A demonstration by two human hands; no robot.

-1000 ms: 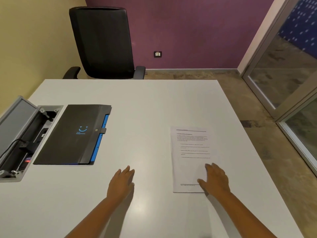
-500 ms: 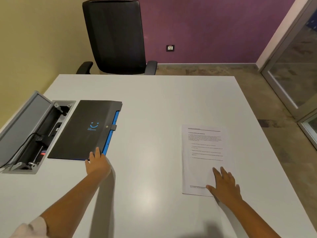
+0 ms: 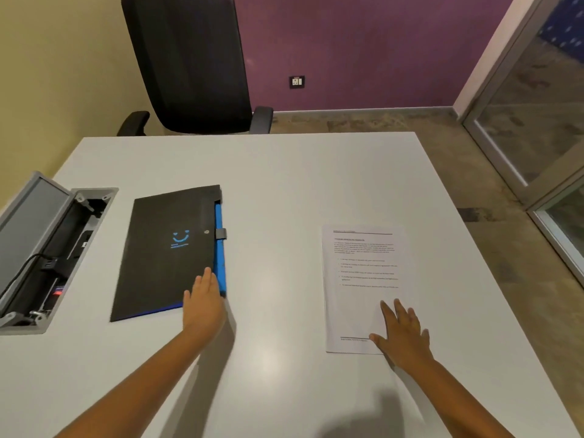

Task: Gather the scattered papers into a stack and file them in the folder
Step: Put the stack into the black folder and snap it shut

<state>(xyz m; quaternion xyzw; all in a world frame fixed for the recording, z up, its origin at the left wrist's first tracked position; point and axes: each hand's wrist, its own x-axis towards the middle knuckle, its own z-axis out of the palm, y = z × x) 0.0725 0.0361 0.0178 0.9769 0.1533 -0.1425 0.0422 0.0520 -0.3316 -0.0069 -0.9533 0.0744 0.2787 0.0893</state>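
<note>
Head view: papers (image 3: 363, 289) already stacked at right of centre, right hand (image 3: 403, 335) flat and open on their lower corner. Black folder (image 3: 167, 251) closed, left of centre on table (image 3: 284, 172); left hand (image 3: 203, 303) open, fingers resting on its lower right corner. Judgement: draw folder nearer, undo clasp (image 3: 221, 233), keep stack pinned

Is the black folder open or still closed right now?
Closed: the black folder lies flat, its cover down over the blue edge, tab across it. The left hand rests on its near corner.
</note>
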